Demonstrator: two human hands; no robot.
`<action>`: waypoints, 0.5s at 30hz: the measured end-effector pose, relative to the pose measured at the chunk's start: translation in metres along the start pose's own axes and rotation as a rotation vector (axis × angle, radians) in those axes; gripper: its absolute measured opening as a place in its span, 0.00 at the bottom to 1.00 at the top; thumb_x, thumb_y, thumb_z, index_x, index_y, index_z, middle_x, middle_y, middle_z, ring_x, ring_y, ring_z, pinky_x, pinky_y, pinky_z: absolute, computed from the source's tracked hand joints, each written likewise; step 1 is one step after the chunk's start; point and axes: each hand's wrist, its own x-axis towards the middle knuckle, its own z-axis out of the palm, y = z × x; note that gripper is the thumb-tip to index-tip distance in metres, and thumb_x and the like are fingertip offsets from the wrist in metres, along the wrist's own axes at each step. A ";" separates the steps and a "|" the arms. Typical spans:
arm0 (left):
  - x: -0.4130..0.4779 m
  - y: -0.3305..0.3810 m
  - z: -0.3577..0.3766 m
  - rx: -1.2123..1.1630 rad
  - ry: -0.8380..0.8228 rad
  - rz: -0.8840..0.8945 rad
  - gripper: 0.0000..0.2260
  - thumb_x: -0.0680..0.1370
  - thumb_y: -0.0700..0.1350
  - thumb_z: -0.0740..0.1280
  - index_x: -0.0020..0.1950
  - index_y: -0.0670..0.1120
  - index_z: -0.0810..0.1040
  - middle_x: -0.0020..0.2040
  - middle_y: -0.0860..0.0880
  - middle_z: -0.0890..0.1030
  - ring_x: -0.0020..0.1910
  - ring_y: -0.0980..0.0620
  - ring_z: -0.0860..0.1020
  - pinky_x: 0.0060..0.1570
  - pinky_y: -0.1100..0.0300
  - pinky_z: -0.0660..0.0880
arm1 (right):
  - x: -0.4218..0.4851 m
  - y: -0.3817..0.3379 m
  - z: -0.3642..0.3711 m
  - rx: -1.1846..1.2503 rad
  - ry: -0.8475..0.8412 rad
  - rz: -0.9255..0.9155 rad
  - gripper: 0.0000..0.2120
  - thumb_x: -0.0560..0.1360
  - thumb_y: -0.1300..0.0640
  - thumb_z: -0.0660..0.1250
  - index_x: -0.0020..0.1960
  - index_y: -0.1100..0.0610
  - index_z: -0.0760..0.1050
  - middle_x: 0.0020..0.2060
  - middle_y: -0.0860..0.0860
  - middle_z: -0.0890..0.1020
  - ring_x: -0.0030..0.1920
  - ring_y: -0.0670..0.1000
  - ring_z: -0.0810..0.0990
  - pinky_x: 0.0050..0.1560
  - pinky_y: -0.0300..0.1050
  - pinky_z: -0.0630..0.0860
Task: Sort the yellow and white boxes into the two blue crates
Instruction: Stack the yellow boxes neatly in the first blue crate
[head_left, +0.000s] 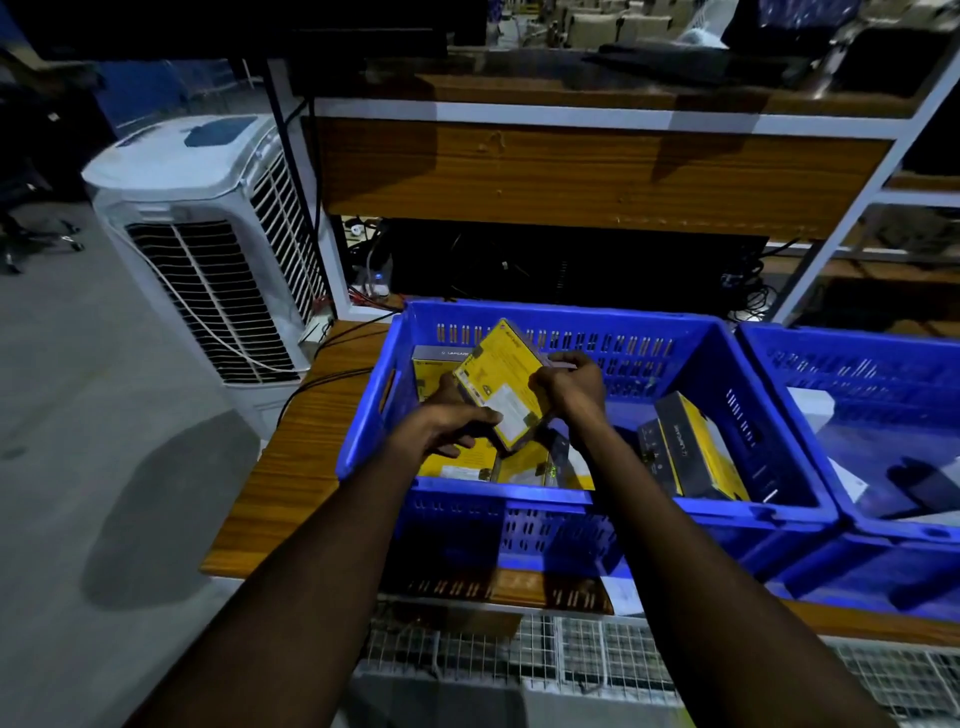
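A yellow box (501, 384) is held tilted above the left blue crate (519, 491), where other yellow boxes (711, 447) are piled, while a white box (811, 408) is partly seen in the right blue crate (857, 340).

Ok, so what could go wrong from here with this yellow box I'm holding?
The yellow box is tilted and held just at its edges by the left hand and right hand, so it might slip. Dropped carelessly, it could topple the upright box in the crate.
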 end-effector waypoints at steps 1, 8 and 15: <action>0.003 -0.001 0.001 0.017 0.100 0.074 0.47 0.68 0.48 0.79 0.78 0.50 0.52 0.63 0.41 0.77 0.52 0.42 0.81 0.45 0.48 0.80 | -0.002 -0.001 -0.001 0.007 0.023 -0.042 0.16 0.69 0.59 0.76 0.53 0.50 0.75 0.49 0.53 0.81 0.48 0.57 0.81 0.49 0.55 0.81; 0.012 -0.005 -0.003 0.101 0.398 0.324 0.36 0.74 0.36 0.71 0.77 0.52 0.59 0.52 0.41 0.80 0.52 0.40 0.79 0.50 0.43 0.79 | -0.009 0.001 -0.008 0.087 0.139 -0.301 0.15 0.72 0.60 0.75 0.56 0.58 0.76 0.52 0.51 0.79 0.50 0.48 0.76 0.51 0.42 0.73; 0.015 -0.007 -0.004 0.020 0.570 0.370 0.26 0.77 0.33 0.65 0.72 0.52 0.68 0.46 0.40 0.81 0.46 0.41 0.80 0.44 0.43 0.80 | -0.005 0.003 -0.009 0.139 0.214 -0.316 0.14 0.71 0.67 0.73 0.52 0.53 0.75 0.56 0.52 0.80 0.58 0.51 0.78 0.60 0.49 0.77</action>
